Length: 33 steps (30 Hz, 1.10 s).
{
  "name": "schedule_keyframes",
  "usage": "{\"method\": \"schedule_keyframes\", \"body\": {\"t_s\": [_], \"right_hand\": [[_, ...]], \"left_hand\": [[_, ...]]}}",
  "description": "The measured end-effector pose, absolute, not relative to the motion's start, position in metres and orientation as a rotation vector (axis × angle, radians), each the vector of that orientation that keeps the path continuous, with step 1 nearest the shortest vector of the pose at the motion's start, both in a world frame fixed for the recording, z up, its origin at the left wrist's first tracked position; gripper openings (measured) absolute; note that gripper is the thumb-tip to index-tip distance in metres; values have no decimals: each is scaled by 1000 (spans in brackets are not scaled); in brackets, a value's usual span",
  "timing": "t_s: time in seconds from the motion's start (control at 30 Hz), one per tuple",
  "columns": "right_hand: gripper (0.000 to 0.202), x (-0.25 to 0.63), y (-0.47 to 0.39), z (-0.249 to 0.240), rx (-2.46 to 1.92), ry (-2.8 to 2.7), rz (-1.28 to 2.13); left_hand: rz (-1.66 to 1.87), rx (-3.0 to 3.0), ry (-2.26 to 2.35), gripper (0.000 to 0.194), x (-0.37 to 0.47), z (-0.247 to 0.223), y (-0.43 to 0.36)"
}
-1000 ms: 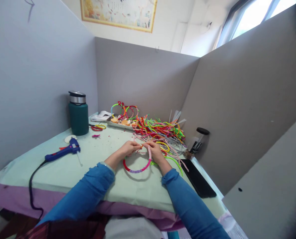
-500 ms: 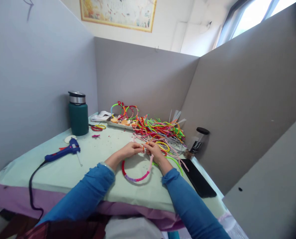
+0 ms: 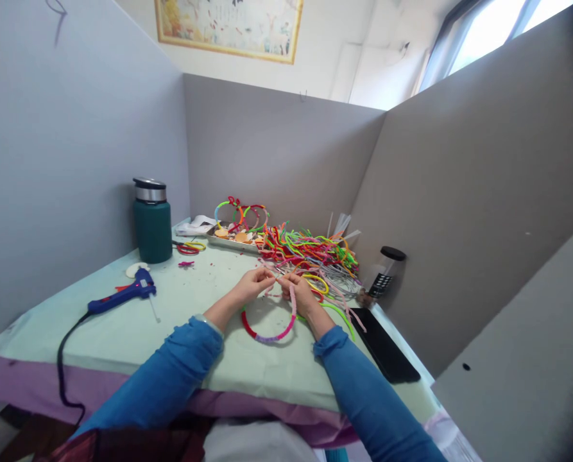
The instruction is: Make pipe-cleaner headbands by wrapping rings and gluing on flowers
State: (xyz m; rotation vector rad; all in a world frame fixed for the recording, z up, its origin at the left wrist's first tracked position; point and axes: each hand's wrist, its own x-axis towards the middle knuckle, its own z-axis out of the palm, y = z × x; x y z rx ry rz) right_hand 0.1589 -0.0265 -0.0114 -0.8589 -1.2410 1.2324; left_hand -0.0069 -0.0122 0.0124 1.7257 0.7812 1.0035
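Note:
A ring wrapped in pipe cleaner (image 3: 268,339), red, lilac, magenta and pale pink, hangs between my hands with its lower curve toward me. My left hand (image 3: 256,283) is closed in a pinch at the ring's far side. Close beside it, my right hand (image 3: 296,292) pinches the same far part, and the pale pink end runs down below its fingers. Fingertips of both hands nearly meet and hide that stretch of the ring. A bit of orange shows between them.
Behind my hands lies a heap of coloured pipe cleaners (image 3: 310,249), beside a metal tray (image 3: 233,243) with finished rings. At left are a blue glue gun (image 3: 127,292), a green bottle (image 3: 152,230) and scissors (image 3: 190,248). A black phone (image 3: 387,346) and clear jar (image 3: 385,273) stand right.
The ring has turned and shifted slightly, its lower curve now a little higher and further right. Both hands stay pinched together, with the fingers slightly moved.

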Motion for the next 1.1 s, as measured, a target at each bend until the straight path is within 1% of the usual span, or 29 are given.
{"method": "schedule_keyframes", "body": {"t_s": [0.1, 0.3, 0.6, 0.87, 1.1], "right_hand": [[27, 159, -25, -13, -859, -1244, 1245], [25, 159, -25, -14, -843, -1253, 1249], [22, 157, -28, -13, -906, -1419, 1052], [20, 158, -25, -15, -925, -1507, 784], [23, 157, -25, -14, -883, -1446, 882]], "left_hand": [[1063, 1700, 765, 35, -7, 13, -12], [1054, 1646, 796, 31, -8, 17, -15], [1044, 1584, 986, 27, -9, 23, -19], [911, 1572, 1084, 37, -10, 13, -11], [755, 1626, 1033, 43, -11, 10, -11]]}}
